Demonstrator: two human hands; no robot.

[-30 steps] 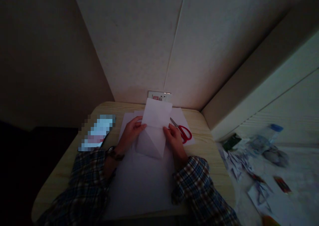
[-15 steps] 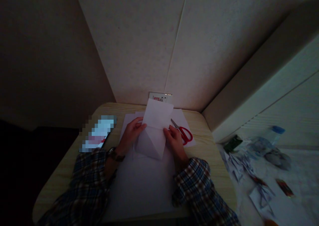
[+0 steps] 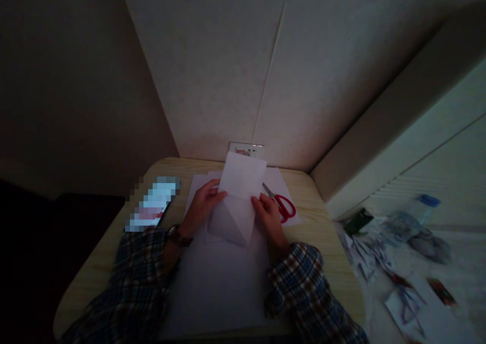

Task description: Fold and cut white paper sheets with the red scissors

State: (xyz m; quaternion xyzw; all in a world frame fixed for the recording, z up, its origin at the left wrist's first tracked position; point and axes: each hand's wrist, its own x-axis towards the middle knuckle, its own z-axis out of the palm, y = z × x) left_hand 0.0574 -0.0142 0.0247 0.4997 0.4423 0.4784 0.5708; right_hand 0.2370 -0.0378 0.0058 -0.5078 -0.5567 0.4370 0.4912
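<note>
Between my two hands I hold a folded sheet of white paper (image 3: 242,177), tilted up above the table, with a crease across it and a triangular fold in its lower part. My left hand (image 3: 203,202) pinches its left edge, thumb on the front and fingers behind. On the opposite edge, my right hand (image 3: 268,212) grips it the same way. Beneath lie white sheets (image 3: 224,293) spread on the table. A pair of scissors with red handles (image 3: 283,205) rests just right of my right hand, on the paper.
A phone with a lit, blurred screen (image 3: 154,202) lies on the left of the wooden table (image 3: 322,197). Behind the table, a socket plate (image 3: 246,148) is set in the wall. Paper scraps (image 3: 368,255) and a plastic bottle (image 3: 410,220) are on the floor at right.
The whole view has shifted slightly. Both hands keep their hold on the folded paper, whose shape looks the same; my left thumb lies a little further over its edge.
</note>
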